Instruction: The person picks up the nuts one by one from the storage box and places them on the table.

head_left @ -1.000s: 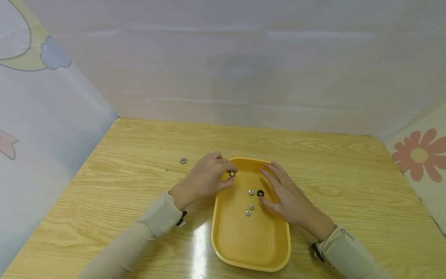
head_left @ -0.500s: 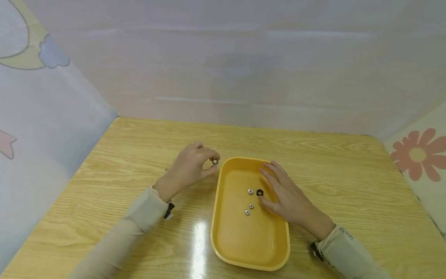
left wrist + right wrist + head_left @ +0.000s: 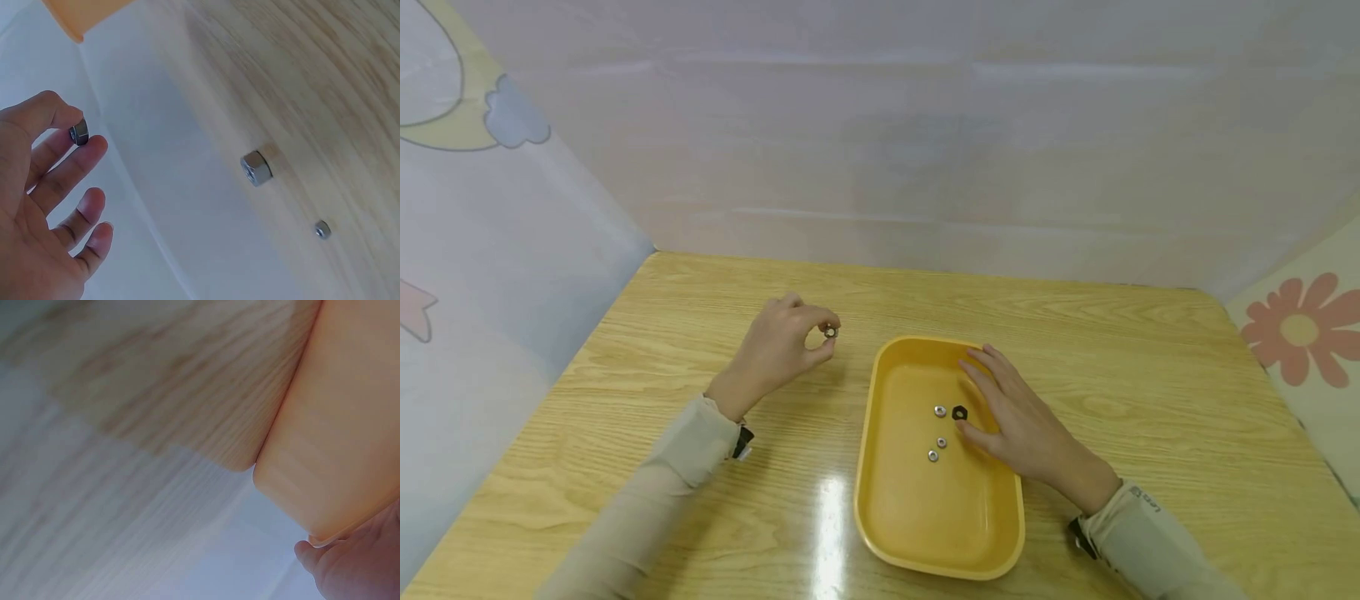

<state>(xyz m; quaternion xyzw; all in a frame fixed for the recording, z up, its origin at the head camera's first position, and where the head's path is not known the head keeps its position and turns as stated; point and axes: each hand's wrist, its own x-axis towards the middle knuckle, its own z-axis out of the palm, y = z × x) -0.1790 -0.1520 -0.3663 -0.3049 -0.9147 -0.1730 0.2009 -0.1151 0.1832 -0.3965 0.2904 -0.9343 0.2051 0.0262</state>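
Since the earlier head frames, my left hand has been moving leftward from over the yellow tray, and it is hovering above the table. Its grip is narrow: the thumb and fingertips are pinching a metal hex nut, while the other fingers are curving loosely. My right hand is resting over the tray's right rim, its grip wide, fingers fairly straight, thumb reaching inside.

On the tray's smooth floor, three small silvery nuts are lying near a black hex nut, which is sitting just beside my right thumb. From the left wrist I am seeing a thick, shiny hex nut and a tiny nut resting apart on the streaked wood grain. The tray is showing rounded corners; the table is glossily reflecting light.
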